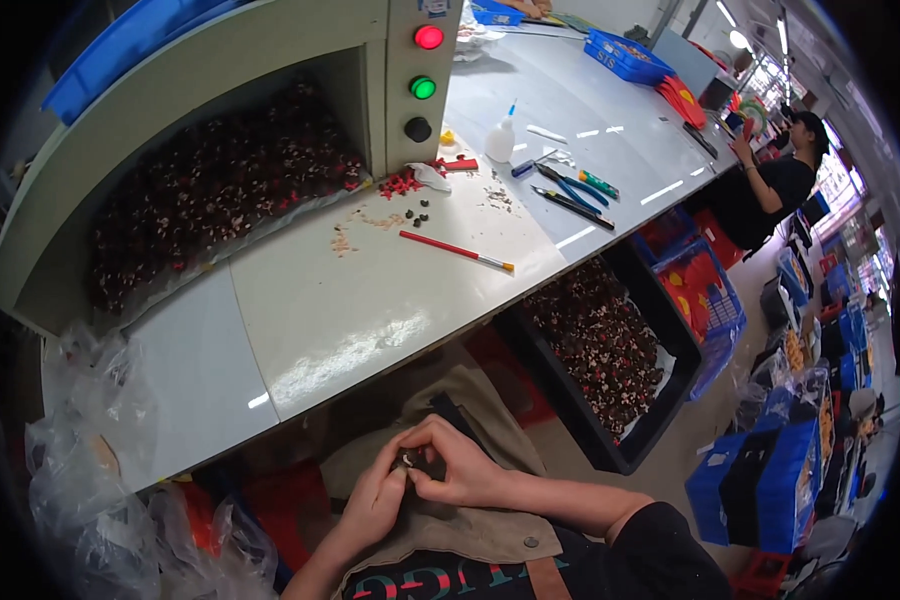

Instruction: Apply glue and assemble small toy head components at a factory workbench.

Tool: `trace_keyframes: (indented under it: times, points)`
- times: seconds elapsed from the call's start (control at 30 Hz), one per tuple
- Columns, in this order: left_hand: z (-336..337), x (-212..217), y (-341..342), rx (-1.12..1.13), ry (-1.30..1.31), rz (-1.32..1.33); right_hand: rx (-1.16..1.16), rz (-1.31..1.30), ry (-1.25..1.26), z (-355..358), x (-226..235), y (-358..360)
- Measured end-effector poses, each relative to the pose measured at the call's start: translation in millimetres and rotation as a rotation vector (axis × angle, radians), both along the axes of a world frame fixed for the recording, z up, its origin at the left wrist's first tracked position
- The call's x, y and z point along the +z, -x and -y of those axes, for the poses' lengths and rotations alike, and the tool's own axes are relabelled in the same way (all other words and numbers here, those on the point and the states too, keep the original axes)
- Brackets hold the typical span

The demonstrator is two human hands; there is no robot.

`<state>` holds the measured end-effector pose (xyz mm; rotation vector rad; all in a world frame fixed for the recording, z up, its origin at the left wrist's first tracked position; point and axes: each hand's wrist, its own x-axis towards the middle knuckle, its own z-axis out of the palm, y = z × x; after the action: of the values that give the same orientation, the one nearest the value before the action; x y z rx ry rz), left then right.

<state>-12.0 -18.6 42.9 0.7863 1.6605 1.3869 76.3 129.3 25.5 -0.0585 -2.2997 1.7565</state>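
Note:
My left hand (375, 500) and my right hand (460, 465) meet in my lap, below the front edge of the white worktable (350, 320). Their fingertips pinch a small dark part (411, 461) between them; its shape is too small to tell. Both hands rest over a tan apron (470, 530). On the table lie a red pencil-like tool (457, 250), a few loose dark parts (420, 212) and a small heap of red parts (400, 184).
A grey machine housing (170, 120) filled with dark and red parts stands at the back left, with red, green and black buttons (422, 88). A black bin of parts (610, 355) sits right of me. Pliers (575, 190), a glue bottle (501, 140), blue crates (625, 55), plastic bags (90, 480) and another person (770, 190) are around.

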Motion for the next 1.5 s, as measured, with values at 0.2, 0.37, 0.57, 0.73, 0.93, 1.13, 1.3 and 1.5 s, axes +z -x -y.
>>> trace_keyframes:
  times: [0.2,0.37,0.57,0.73,0.93,1.13,1.3,1.5]
  points:
    - [4.4,-12.4,-1.6,0.010,-0.021,0.045,-0.007,-0.008,-0.002,1.8,-2.2,0.5]
    - [3.8,-8.5,1.0,-0.009,-0.024,0.015,-0.011,-0.014,-0.002,2.7,-2.8,1.5]
    - [2.5,-6.1,0.0,0.003,-0.020,-0.002,-0.016,-0.015,0.008,3.0,-6.1,1.2]
    - [3.1,-7.7,0.6,-0.007,-0.014,-0.014,-0.022,-0.010,0.023,3.4,-6.3,1.1]
    - [2.6,-4.4,-0.2,-0.004,-0.006,-0.023,-0.022,-0.010,0.018,3.3,-5.6,0.6]
    - [4.2,1.2,0.3,-0.010,0.014,0.055,-0.015,-0.014,0.012,5.1,-6.1,0.4]
    - [8.3,1.4,4.6,-0.010,0.026,0.078,-0.014,-0.007,0.022,9.2,-4.1,6.2]
    - [-2.2,9.5,2.9,-0.068,0.036,0.022,-0.059,-0.025,0.011,3.6,-0.1,-1.8]
